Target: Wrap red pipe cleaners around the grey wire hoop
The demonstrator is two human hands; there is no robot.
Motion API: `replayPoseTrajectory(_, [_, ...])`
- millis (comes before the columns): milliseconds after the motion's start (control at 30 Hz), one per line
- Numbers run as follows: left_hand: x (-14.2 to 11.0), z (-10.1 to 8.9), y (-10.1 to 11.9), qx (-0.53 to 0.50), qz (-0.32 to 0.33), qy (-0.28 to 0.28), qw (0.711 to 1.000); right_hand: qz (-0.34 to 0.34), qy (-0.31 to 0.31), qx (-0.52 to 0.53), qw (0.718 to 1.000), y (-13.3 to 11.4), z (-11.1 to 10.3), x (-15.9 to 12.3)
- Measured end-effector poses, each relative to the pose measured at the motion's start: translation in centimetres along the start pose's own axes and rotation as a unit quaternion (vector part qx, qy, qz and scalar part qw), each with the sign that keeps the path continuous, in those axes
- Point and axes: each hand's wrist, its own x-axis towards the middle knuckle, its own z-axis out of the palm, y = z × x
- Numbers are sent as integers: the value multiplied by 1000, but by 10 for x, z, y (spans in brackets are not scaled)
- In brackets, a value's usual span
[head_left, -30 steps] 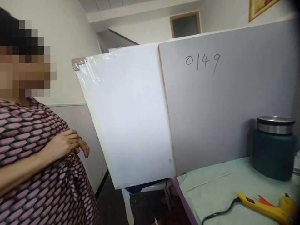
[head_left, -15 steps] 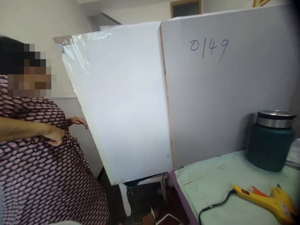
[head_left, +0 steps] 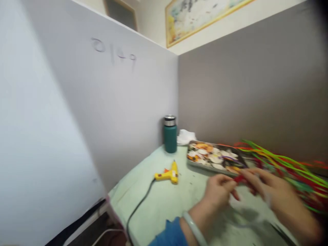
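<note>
My left hand (head_left: 217, 191), with a pale bangle on the wrist and a blue sleeve, is closed at the fingertips. It pinches a small red piece (head_left: 238, 179), too blurred to identify. Across from it, my right hand (head_left: 271, 191) has its fingers closed on the same red piece. Both hands are over the front of the cloth-covered table. Just behind them stands a metal tray (head_left: 205, 167) of white, orange and dark flat pieces. To the left of my hands lies a yellow glue gun (head_left: 167, 176) with a black cord.
A green flask (head_left: 170, 138) stands at the back beside a crumpled white cloth or tissue (head_left: 186, 136). Long coloured strands (head_left: 284, 159) are heaped at the right. Dark scissors-like blades (head_left: 280, 232) lie near the front right. Grey-white panels (head_left: 123, 109) wall in the table.
The view has swung right, away from a person in a patterned garment beside the panel. My two hands, the tray and the coloured strands now show; the glue gun appears farther left.
</note>
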Motion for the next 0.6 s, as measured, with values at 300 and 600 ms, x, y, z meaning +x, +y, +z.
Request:
replayPoseTrajectory(300, [4,2,-16,3,-13,-2,1000,87,-73,136,984,-3,21,-1])
replayPoseTrajectory(600, [11,-3,-26,106,32,54,992,70,-111,165,978,24,32,-12])
